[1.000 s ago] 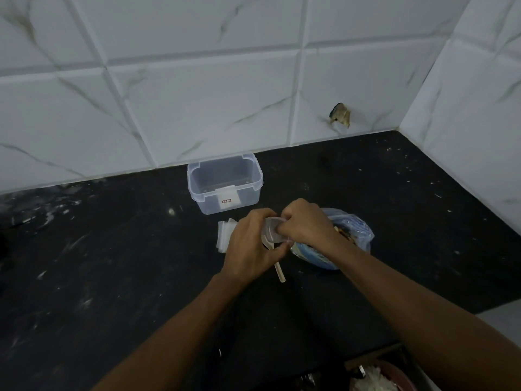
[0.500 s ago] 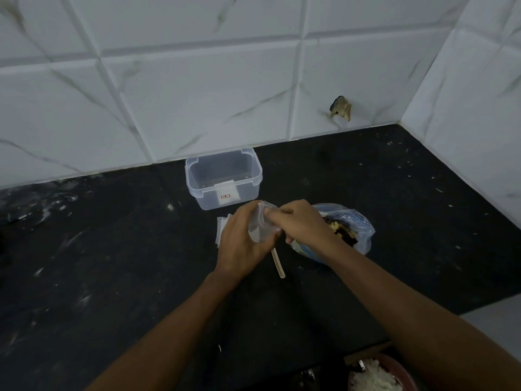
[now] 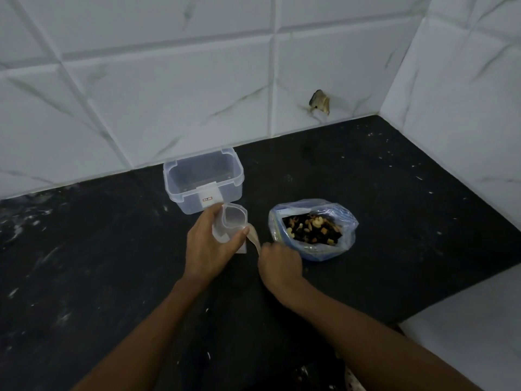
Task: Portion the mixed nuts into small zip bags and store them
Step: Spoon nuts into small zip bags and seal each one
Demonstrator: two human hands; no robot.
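Zip bag (image 3: 229,224): centre of counter, near side of the clear container (image 3: 203,180); mouth now spread open, empty.
Left hand (image 3: 210,244): thumb and fingers curled round the bag.
Right hand (image 3: 279,263): has released the bag; closed on the spoon (image 3: 253,239) handle.
Mixed nuts (image 3: 311,230): in open blue bag (image 3: 313,230), right.
Meaning: scooping likely follows.
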